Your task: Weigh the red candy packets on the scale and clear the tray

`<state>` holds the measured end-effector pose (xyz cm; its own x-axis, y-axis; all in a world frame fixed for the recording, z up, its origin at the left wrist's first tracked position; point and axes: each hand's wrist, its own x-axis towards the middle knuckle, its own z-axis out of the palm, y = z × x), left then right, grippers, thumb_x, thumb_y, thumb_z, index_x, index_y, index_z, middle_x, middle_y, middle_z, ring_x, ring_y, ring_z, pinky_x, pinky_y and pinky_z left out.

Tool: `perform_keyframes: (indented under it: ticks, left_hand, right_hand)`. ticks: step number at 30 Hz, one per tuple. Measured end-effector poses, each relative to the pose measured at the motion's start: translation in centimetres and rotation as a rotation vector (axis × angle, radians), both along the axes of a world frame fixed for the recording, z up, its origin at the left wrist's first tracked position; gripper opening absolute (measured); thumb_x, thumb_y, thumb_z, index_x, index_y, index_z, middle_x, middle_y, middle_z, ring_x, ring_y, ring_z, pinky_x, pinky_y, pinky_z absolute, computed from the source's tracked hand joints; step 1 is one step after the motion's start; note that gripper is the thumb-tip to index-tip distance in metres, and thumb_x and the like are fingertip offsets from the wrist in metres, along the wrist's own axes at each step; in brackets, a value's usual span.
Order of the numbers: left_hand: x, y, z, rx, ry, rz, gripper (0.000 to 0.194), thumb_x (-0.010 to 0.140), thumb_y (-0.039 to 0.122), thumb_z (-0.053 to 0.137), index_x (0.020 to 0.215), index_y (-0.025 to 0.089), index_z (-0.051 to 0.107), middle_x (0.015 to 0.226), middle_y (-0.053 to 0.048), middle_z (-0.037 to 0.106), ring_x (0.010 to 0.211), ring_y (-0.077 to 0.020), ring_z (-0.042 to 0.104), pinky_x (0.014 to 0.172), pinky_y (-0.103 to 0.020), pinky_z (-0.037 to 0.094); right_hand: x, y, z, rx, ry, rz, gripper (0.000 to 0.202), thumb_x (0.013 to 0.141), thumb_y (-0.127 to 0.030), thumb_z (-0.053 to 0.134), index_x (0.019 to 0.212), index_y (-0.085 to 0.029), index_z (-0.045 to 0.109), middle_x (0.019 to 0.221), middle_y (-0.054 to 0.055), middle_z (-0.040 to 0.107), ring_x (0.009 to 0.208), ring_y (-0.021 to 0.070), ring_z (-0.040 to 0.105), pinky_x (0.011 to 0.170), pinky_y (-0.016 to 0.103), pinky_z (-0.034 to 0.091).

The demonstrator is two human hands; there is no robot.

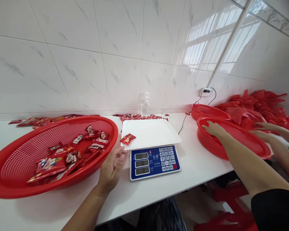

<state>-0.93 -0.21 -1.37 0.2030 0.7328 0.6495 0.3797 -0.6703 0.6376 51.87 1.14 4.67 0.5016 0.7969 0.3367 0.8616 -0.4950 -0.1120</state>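
Note:
My left hand (112, 168) hovers between a large red basket and a scale, fingers loosely bent and apart, holding nothing. Its fingertips are close to the front left corner of the scale's white pan (149, 131). On that pan lies one small red candy packet (127, 139). The blue-fronted digital scale (155, 162) has three displays and a keypad. The large red basket (96, 166) at left contains several red snack packets (54, 163). My right hand (214, 130) reaches right, its fingers closed over the left rim of another red basket (250, 136).
A co-worker's hands (265, 133) are at that basket's right side. Behind it are another red basket (210, 112) and heaped red plastic bags (257, 102). A clear bottle (145, 104) stands by the tiled wall, near scattered packets (44, 121). A black cord (186, 117) runs to a socket (206, 92).

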Motion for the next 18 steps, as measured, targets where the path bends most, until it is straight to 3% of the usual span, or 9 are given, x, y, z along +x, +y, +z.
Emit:
perform_keyframes:
  ticks: [3,6,7,9,10,12,15,18]
  left_hand:
    - [0.1,-0.3,0.1,0.008,-0.033,-0.013,0.029,0.094,0.033,0.045,0.118,0.020,0.054,0.099,-0.007,0.065,0.093,-0.0190,0.063,0.083,-0.033,0.053]
    - [0.2,-0.5,0.2,0.019,-0.074,-0.023,0.028,0.094,0.032,0.045,0.118,0.019,0.054,0.096,-0.006,0.065,0.092,-0.0183,0.063,0.081,-0.032,0.054]
    - [0.1,-0.6,0.1,0.024,-0.085,-0.019,0.028,0.094,0.032,0.044,0.117,0.019,0.054,0.095,-0.005,0.065,0.091,-0.0181,0.063,0.080,-0.032,0.054]
    - [0.0,-0.6,0.1,0.036,-0.102,0.002,0.027,0.094,0.032,0.044,0.114,0.019,0.055,0.092,-0.005,0.065,0.088,-0.0177,0.063,0.080,-0.032,0.054]
    - [0.0,-0.6,0.1,0.042,-0.108,0.013,0.027,0.094,0.033,0.044,0.114,0.019,0.055,0.091,-0.005,0.065,0.087,-0.0175,0.063,0.080,-0.032,0.053]
    - [-0.1,-0.6,0.0,0.050,-0.113,0.029,0.027,0.094,0.033,0.043,0.114,0.018,0.055,0.090,-0.005,0.065,0.084,-0.0170,0.063,0.081,-0.033,0.053]
    - [-0.1,-0.7,-0.1,0.057,-0.117,0.037,0.027,0.094,0.033,0.043,0.114,0.018,0.055,0.092,-0.005,0.065,0.087,-0.0175,0.063,0.083,-0.034,0.052]
    - [0.0,-1.1,-0.1,0.055,-0.119,0.020,0.027,0.095,0.032,0.043,0.114,0.018,0.055,0.093,-0.006,0.065,0.088,-0.0177,0.063,0.083,-0.034,0.051]
  right_hand:
    - [-3.5,2.2,0.9,-0.011,0.032,0.074,0.059,0.091,-0.044,0.043,0.134,-0.004,0.048,0.128,0.034,0.049,0.121,0.0423,0.048,0.088,0.054,0.040]
    - [-11.0,4.3,1.6,-0.001,0.024,0.330,0.056,0.093,-0.048,0.043,0.141,-0.019,0.041,0.145,0.016,0.041,0.138,0.0297,0.030,0.107,0.047,0.031]
    - [-14.2,4.7,1.7,-0.007,0.026,0.473,0.054,0.093,-0.049,0.044,0.141,-0.025,0.040,0.146,0.009,0.041,0.138,0.0242,0.031,0.110,0.042,0.030]
    - [-20.8,5.1,1.6,-0.040,0.091,0.925,0.055,0.092,-0.049,0.046,0.143,-0.028,0.038,0.149,0.008,0.037,0.139,0.0251,0.031,0.111,0.047,0.029]
    - [-24.0,5.1,1.5,-0.079,0.109,1.079,0.057,0.091,-0.052,0.047,0.143,-0.031,0.037,0.151,0.006,0.034,0.140,0.0265,0.027,0.111,0.049,0.029]
    - [-29.4,4.9,1.0,-0.151,0.095,1.256,0.061,0.088,-0.056,0.051,0.143,-0.032,0.037,0.152,0.006,0.032,0.142,0.0302,0.022,0.111,0.053,0.026]
    - [-34.1,4.0,0.1,-0.191,0.024,1.402,0.060,0.089,-0.053,0.053,0.141,-0.024,0.042,0.145,0.013,0.041,0.135,0.0312,0.035,0.106,0.051,0.034]
    - [-35.2,2.5,-0.8,-0.088,0.012,1.496,0.040,0.095,-0.036,0.046,0.131,-0.019,0.052,0.125,0.014,0.057,0.115,0.0250,0.053,0.094,0.041,0.046]
